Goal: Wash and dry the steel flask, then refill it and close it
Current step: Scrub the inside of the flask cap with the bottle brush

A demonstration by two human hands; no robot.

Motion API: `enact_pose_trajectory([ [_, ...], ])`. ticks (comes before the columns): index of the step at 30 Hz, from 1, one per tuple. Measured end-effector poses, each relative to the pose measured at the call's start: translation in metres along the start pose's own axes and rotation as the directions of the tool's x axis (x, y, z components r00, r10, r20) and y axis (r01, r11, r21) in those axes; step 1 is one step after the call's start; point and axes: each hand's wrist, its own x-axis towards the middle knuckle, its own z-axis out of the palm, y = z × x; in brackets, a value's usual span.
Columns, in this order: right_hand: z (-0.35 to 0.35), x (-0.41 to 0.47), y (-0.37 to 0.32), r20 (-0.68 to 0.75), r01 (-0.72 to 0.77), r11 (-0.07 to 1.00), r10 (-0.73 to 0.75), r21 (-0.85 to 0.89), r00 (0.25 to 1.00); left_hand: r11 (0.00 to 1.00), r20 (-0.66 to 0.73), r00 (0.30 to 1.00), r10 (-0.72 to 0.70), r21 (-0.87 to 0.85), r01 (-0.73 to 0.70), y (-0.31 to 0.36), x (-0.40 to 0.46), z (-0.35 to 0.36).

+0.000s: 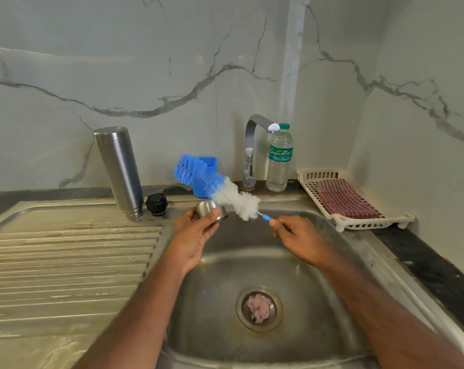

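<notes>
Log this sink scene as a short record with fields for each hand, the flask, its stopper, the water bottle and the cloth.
left hand: holds steel cup lid over the sink
right hand: grips bottle brush by its handle
steel flask: upside down on the drainboard, uncapped
black stopper: beside the flask
water bottle: upright by the tap, capped
checked cloth: in the white tray
</notes>
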Motion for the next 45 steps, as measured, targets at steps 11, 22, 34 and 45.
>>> enact_pose_trajectory([
  [11,0.003,-0.003,-0.011,0.033,0.021,0.999,-0.022,0.038,0.999,1.000,0.069,0.997,0.016,0.001,-0.017,-0.005,-0.003,0.004],
  [22,0.005,-0.002,-0.007,0.002,0.022,0.999,-0.022,0.036,1.000,0.999,0.151,0.988,0.011,0.037,-0.017,-0.005,-0.006,0.003],
  [34,-0.009,-0.005,0.005,0.017,-0.015,0.999,0.015,-0.038,1.000,0.788,0.043,0.934,0.354,0.524,-0.323,-0.003,0.003,-0.012],
  [45,-0.009,-0.002,0.016,-0.019,0.000,1.000,0.000,-0.019,1.000,0.959,-0.045,0.974,0.222,0.192,-0.210,0.003,0.002,-0.005],
])
